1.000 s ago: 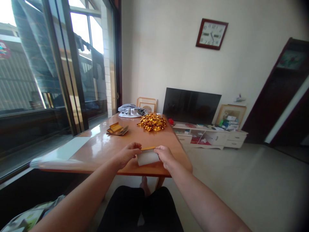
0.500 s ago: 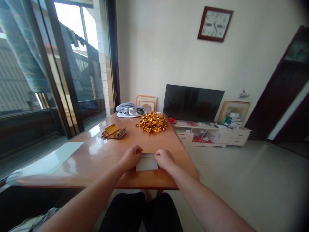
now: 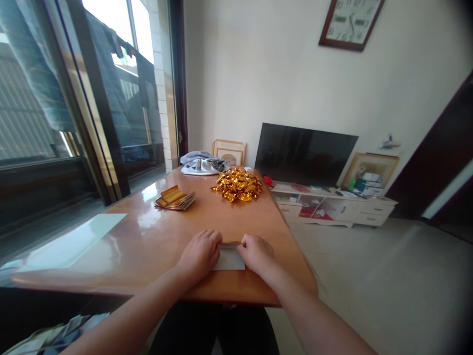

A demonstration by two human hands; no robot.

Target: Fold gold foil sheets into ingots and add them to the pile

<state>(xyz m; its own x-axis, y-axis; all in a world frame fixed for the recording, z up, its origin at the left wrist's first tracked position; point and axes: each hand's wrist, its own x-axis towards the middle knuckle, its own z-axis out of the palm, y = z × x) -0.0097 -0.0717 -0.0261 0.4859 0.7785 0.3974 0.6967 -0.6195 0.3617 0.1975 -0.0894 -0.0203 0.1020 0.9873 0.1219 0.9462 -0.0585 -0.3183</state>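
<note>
A sheet of paper, pale grey on its upper face, lies near the table's front edge. Along its far edge runs a narrow fold with a gold strip showing. My left hand is closed on the left end of that fold, fingers curled over it and covering the sheet's left side. At the right end, my right hand pinches the fold between thumb and curled fingers. Farther off sits a heap of folded gold foil pieces. A stack of gold paper sheets rests to the left.
The glossy wooden table carries a pale flat sheet at its left and a bundle of cloth at the far end. Beyond stand a television and a white cabinet. Glass doors are on the left.
The far edge of the paper is folded over more, so less grey shows. My left hand has turned farther over the sheet. The camera view has shifted slightly.
</note>
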